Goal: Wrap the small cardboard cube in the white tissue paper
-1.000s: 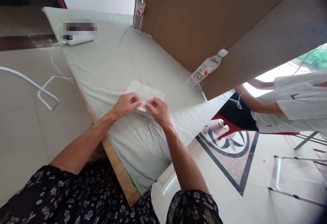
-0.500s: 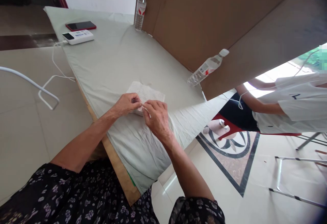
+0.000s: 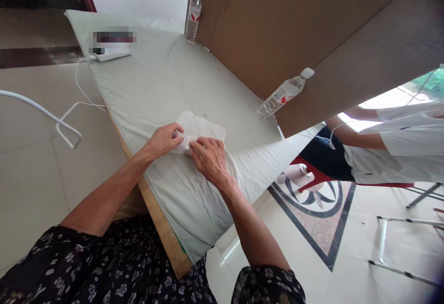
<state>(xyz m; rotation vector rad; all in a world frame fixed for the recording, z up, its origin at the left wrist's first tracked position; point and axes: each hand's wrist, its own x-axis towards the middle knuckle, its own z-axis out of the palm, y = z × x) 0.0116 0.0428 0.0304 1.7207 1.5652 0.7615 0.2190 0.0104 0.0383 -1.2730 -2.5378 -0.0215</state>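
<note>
A whitish, flat, paper-like piece (image 3: 208, 129) lies on the cloth-covered table near its front edge. On its nearer part is something clear and crinkled (image 3: 188, 141), too small to make out well. My left hand (image 3: 165, 138) is at the left end of this clear material, thumb and fingertips closed on its edge. At the right, my right hand (image 3: 209, 156) has its thumb and forefinger pressed together at the material's other side, with the remaining fingers curled over the whitish piece.
Two clear bottles, one upright (image 3: 193, 15) and one tilted in view (image 3: 285, 94), stand by a brown cardboard panel (image 3: 263, 27). A white device (image 3: 113, 56) with a cable is at the far left. Another person's arm (image 3: 364, 138) shows at the right.
My hands have moved apart, the left one going left. The clear crinkled material now shows between them. The view has shifted slightly.
</note>
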